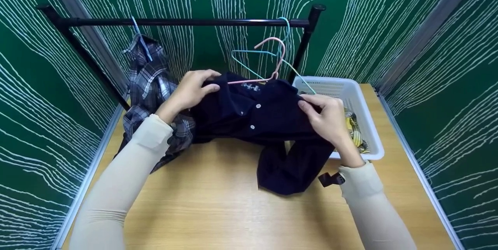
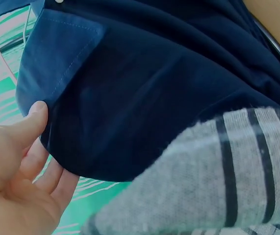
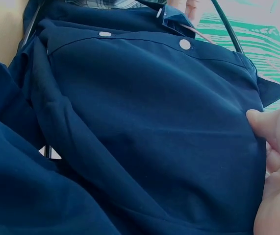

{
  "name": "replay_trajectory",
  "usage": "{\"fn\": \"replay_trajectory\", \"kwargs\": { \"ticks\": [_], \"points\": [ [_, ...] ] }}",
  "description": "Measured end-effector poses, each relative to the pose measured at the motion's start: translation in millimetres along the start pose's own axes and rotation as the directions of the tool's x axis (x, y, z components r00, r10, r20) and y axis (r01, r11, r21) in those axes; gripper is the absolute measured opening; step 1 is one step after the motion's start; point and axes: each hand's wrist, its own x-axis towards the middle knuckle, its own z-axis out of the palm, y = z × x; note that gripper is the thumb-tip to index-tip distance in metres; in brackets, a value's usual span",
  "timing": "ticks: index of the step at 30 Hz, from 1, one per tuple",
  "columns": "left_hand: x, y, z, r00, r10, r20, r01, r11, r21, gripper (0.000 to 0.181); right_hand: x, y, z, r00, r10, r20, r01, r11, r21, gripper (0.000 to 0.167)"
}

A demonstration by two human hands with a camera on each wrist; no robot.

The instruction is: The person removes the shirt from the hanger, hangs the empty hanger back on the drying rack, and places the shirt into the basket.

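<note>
A dark navy button shirt (image 1: 272,110) is held up by both hands above the table, with a pink hanger (image 1: 281,57) inside its collar. At the shirt's left shoulder side by the collar, the left hand (image 1: 193,88) pinches the cloth between thumb and fingers; the left wrist view shows this grip on the dark fabric (image 2: 115,98). My right hand (image 1: 327,117) pinches the other shoulder, thumb on the front of the cloth (image 3: 169,112). The pink hook stands free of the rail. One sleeve hangs down toward the tabletop.
A black rack rail (image 1: 175,22) runs across the back. On it hang a plaid shirt (image 1: 146,74) on a blue hanger at left and a bare turquoise hanger (image 1: 253,52) at right. A white basket (image 1: 371,125) holding patterned cloth stands on the wooden table (image 1: 218,203).
</note>
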Motion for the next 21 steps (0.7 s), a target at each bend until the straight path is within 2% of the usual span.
{"fn": "replay_trajectory", "kwargs": {
  "ticks": [3,8,15,21],
  "points": [
    [0.5,-2.0,-1.4,1.000,-0.003,-0.029,0.003,1.000,0.005,0.031,0.4,0.4,0.1,1.000,-0.012,-0.006,0.012,1.000,-0.002,0.015],
    [-1.7,-2.7,-1.2,0.997,0.039,-0.072,-0.038,0.999,0.027,0.026,-0.3,2.1,2.1,1.000,-0.028,-0.007,0.028,0.999,-0.030,0.015],
    [-3.6,6.5,2.1,0.981,0.097,-0.165,-0.100,0.995,-0.006,0.020,0.8,1.1,4.0,1.000,-0.019,-0.023,0.018,1.000,-0.023,0.015],
    [-1.1,17.6,10.5,0.979,0.134,-0.153,-0.145,0.987,-0.063,0.020,1.4,0.2,7.5,0.999,-0.009,-0.040,0.008,1.000,-0.027,0.015]
  ]
}}
